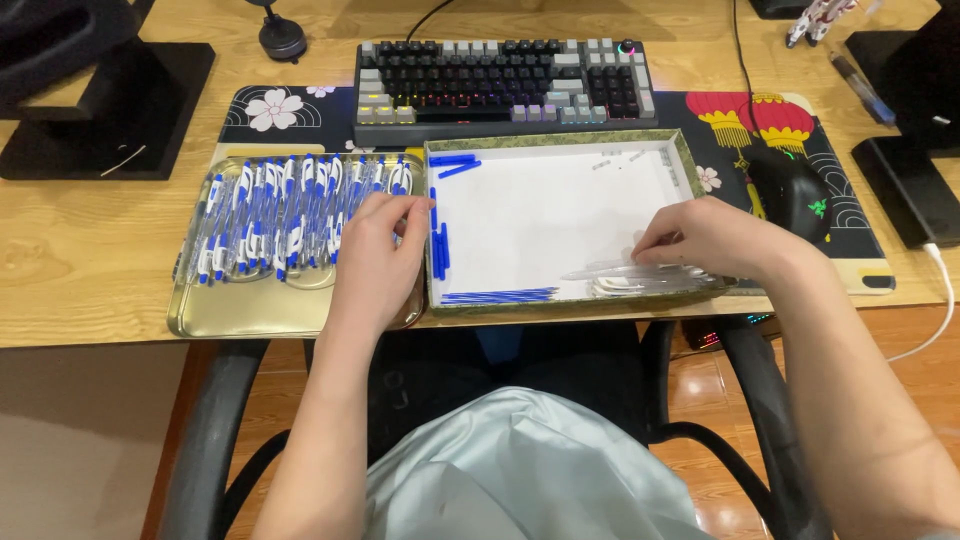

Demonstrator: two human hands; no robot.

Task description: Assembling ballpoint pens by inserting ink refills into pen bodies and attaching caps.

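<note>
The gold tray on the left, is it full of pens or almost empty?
Mostly full: blue-and-white pens cover the gold tray except a bare strip along its near edge.

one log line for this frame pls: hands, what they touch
left hand: on pens in gold tray | right hand: on clear barrels in white box | blue refills: box front

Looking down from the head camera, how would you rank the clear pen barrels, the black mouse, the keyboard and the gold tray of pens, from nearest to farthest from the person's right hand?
From the right hand:
1. Clear pen barrels, right under its fingers in the white box.
2. Black mouse, just to its right.
3. Keyboard, up and to the left, behind the box.
4. Gold tray of pens, far left, by the other hand.
</note>
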